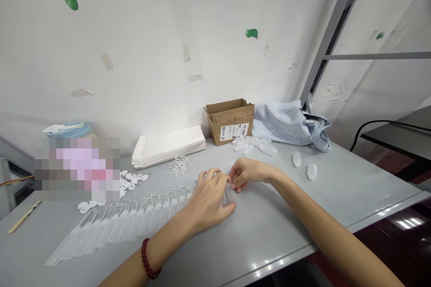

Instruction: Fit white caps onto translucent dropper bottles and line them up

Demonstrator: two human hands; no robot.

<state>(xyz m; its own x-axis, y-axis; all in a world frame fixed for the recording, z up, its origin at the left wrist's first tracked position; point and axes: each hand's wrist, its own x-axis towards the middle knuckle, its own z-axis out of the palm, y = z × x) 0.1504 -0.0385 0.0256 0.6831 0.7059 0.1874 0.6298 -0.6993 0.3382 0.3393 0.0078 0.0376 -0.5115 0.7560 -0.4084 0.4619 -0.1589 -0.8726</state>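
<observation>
My left hand [209,199] rests on the grey table [303,215] with fingers curled over a small clear plastic piece [228,198] at the right end of a row of overlapping clear packets with white hooks [124,222]. My right hand [245,173] is just beside it, fingertips pinched together at the same spot; what they pinch is too small to name. A red bead bracelet [148,260] is on my left wrist.
A stack of white sheets [168,145], an open cardboard box [230,121] and a light blue cloth [289,125] lie along the wall. Loose white hooks [178,166], white caps [133,179] and clear pieces [256,145] are scattered about. A wooden stick [23,217] lies at left.
</observation>
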